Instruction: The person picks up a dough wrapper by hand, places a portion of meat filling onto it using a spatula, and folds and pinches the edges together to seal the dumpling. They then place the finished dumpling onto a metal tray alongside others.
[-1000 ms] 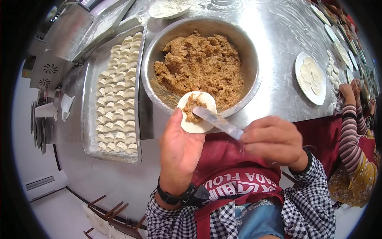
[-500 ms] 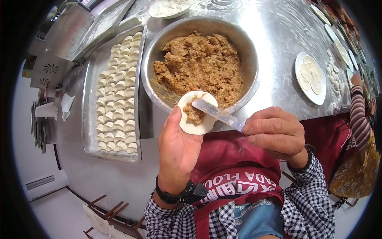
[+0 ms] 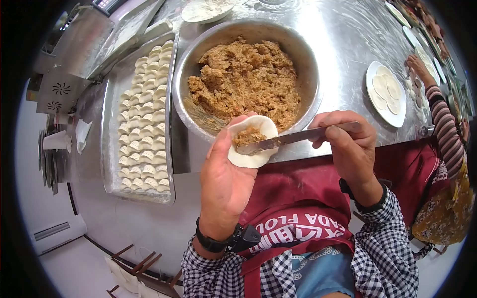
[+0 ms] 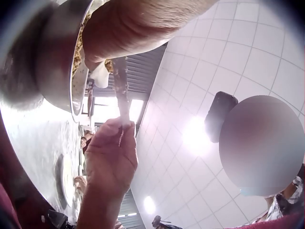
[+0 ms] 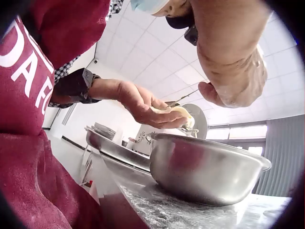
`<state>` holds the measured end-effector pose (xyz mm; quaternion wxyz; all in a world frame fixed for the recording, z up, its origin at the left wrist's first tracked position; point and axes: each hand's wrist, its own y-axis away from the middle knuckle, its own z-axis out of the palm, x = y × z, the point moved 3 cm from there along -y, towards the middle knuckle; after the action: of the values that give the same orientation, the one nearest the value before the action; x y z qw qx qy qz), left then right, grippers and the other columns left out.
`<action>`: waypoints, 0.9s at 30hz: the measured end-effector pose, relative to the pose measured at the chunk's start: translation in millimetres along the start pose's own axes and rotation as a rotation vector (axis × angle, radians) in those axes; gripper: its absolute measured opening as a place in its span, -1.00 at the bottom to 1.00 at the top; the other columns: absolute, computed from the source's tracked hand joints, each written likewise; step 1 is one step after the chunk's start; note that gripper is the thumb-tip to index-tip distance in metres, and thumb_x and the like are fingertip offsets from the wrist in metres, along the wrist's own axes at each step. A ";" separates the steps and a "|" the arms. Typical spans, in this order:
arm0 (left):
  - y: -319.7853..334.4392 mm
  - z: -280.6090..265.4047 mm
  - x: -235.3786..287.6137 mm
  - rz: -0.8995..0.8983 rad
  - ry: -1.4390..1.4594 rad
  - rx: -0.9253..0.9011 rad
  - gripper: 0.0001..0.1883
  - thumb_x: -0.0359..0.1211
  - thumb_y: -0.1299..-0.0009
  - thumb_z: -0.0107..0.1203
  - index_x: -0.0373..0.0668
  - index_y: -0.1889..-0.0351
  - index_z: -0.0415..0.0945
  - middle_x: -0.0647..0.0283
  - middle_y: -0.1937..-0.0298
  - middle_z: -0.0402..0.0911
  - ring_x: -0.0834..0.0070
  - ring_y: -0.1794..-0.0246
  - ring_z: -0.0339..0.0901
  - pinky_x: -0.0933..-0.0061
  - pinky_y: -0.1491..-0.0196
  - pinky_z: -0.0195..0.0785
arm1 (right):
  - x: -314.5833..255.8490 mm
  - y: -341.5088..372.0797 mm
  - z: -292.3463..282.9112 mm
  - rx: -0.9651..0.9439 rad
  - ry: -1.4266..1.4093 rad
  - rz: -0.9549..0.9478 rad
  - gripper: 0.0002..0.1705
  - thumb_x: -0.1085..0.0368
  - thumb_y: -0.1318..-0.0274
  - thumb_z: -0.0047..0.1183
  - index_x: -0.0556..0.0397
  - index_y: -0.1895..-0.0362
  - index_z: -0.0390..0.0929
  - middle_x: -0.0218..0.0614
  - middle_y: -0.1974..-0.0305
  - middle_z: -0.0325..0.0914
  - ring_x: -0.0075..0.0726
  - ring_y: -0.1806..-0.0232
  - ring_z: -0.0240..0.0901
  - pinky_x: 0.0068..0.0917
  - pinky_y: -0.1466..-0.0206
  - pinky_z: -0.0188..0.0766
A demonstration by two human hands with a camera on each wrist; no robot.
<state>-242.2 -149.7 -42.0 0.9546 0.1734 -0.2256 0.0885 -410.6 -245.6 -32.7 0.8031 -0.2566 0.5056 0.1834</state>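
In the head view my left hand (image 3: pixel 221 186) holds a round dumpling wrapper (image 3: pixel 268 127), fingers under it and thumb along its left edge. A lump of brown filling (image 3: pixel 247 135) lies on the wrapper. My right hand (image 3: pixel 350 149) grips a flat metal spatula (image 3: pixel 303 135), its blade laid over the lower part of the filling. Just beyond both hands is a large steel bowl (image 3: pixel 312 64) of brown minced filling (image 3: pixel 248 79). The right wrist view shows the left hand (image 5: pixel 143 102) beside the bowl's rim (image 5: pixel 209 140), with the wrapper cupped in its fingers.
A metal tray (image 3: pixel 112 149) with rows of folded dumplings stands left of the bowl. To the right is a white plate (image 3: pixel 400 116) of flat wrappers. A floury dish (image 3: pixel 206 12) sits at the back. Another person's striped sleeve (image 3: pixel 444 124) reaches over the right side.
The spatula has turned from slanting down rightward to slanting up rightward, its blade now lower on the filling. My right hand has rolled over and risen slightly. The other person's arm reached farther across.
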 end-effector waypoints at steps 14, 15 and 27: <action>-1.2 -14.1 3.9 0.126 -0.045 0.070 -0.67 -0.29 -0.42 -0.18 -0.31 -0.03 0.33 0.10 -0.11 0.37 0.28 -0.13 0.34 0.15 -0.17 0.24 | -11.4 -13.7 -23.4 0.163 0.001 -0.066 -0.82 0.44 -0.09 -0.03 0.25 0.21 0.48 -0.12 0.29 0.54 -0.38 0.34 0.50 -0.54 0.33 0.48; 0.7 -15.0 5.7 0.129 -0.046 0.071 -0.67 -0.29 -0.42 -0.18 -0.31 -0.03 0.33 0.10 -0.11 0.37 0.28 -0.13 0.34 0.15 -0.17 0.24 | -14.3 -17.8 -26.2 0.153 0.029 -0.140 -0.86 0.47 -0.06 -0.01 0.21 0.26 0.51 -0.18 0.30 0.55 -0.40 0.33 0.49 -0.53 0.32 0.47; 27.9 4.7 -1.8 0.001 0.004 -0.001 -0.60 -0.36 -0.41 -0.22 -0.32 -0.18 0.15 0.07 -0.12 0.36 0.30 -0.15 0.33 0.26 -0.19 0.22 | -7.1 -4.7 11.6 -0.375 1.153 -0.614 -0.51 0.42 0.41 0.20 0.00 0.18 0.49 -0.26 0.07 0.44 -0.08 0.05 0.37 -0.24 0.05 0.36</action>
<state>-252.5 -125.8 -30.8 0.9551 0.1725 -0.2237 0.0892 -402.7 -242.7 -21.1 0.3629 -0.5800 0.7169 -0.1343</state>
